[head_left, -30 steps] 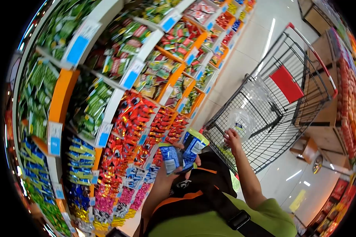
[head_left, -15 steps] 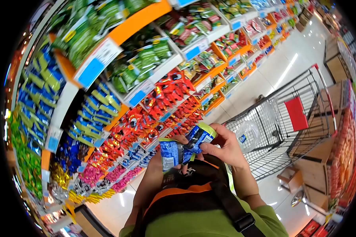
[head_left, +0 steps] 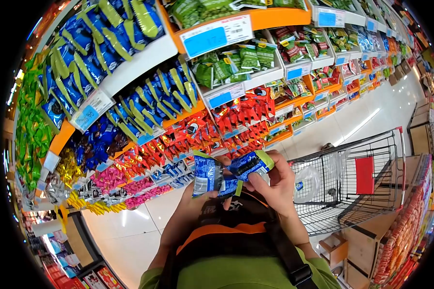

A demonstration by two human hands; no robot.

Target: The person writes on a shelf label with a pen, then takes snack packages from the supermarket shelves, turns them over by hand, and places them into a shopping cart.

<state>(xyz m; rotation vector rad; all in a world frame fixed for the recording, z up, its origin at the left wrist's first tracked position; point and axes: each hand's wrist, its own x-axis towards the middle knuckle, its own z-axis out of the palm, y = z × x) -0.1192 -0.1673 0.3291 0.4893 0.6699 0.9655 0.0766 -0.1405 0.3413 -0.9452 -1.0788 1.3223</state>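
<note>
Several small blue packets with yellow-green ends are in my hands in front of the black bag on my chest. My left hand [head_left: 197, 202] is closed round a blue packet [head_left: 206, 176], with its fingers partly hidden behind the packets. With thumb and fingers, my right hand [head_left: 276, 182] pinches another blue packet [head_left: 250, 164] beside it. A further packet shows lower down between the hands. Similar blue packets [head_left: 154, 98] fill shelf bins ahead and to the left.
At the right stands a wire shopping cart [head_left: 342, 178] with a red panel and clear plastic bags inside. Shelves [head_left: 270, 77] of green and red packets run across the front. Wooden crates [head_left: 361, 241] stand beyond the cart, and a cardboard box [head_left: 333, 248] lies near them.
My right hand has come from the cart to the packets and now grips one. The view has turned left, so the blue packets on the shelf appear larger and nearer the middle.
</note>
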